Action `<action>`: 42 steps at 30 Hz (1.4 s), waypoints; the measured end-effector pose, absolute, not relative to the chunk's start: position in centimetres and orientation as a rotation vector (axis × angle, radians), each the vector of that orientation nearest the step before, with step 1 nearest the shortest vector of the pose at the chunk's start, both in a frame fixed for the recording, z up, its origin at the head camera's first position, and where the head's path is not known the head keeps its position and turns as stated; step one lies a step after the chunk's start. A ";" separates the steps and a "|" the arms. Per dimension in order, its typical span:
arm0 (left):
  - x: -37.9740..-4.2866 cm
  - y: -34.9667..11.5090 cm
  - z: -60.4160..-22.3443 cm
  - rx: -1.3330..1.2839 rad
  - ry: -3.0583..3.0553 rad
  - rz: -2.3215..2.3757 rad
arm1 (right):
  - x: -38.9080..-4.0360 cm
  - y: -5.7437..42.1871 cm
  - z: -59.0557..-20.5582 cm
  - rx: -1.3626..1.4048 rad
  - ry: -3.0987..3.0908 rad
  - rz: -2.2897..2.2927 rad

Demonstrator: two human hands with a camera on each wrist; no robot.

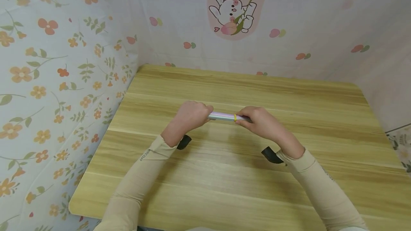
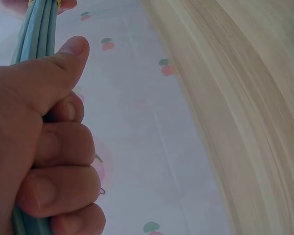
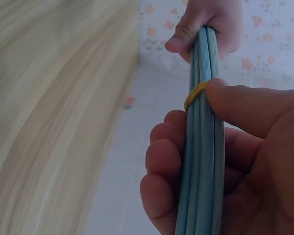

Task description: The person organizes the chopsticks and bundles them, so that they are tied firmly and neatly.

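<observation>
A bundle of slim, faceted, pencil-like sticks (image 1: 221,116) is held level above the table between both hands. They look pale blue in the wrist views. A yellow rubber band (image 3: 195,94) circles the bundle near the right hand. My left hand (image 1: 194,116) grips one end, its fingers wrapped round the sticks and its thumb lying along them. The right hand (image 1: 259,120) holds the other part, with the thumb tip touching the band and the fingers curled behind the bundle. Both ends of the sticks are mostly hidden by the hands.
The wood-grain table (image 1: 212,184) lies beneath both arms. A white cloth with a cartoon rabbit (image 1: 232,13) hangs behind it, and a flowered cloth (image 1: 48,81) hangs on the left. Black wrist-worn pieces (image 1: 271,155) jut out below the cuffs.
</observation>
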State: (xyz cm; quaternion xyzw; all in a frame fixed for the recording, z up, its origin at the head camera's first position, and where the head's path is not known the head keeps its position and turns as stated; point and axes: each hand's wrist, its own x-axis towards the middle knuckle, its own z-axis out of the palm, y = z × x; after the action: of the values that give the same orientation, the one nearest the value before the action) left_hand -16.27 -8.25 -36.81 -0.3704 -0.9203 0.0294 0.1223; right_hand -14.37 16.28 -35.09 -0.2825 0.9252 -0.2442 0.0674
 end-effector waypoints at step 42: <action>-16.3 -7.8 -37.0 -1.095 -2.631 0.125 | -14.1 15.2 -35.8 -0.849 2.821 -0.766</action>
State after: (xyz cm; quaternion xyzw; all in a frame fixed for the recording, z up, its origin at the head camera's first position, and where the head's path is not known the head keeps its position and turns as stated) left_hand -16.33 -7.83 -36.96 -0.3798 -0.9127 0.0432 0.1443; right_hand -14.08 15.23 -35.76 -0.2785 0.9257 -0.2515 0.0486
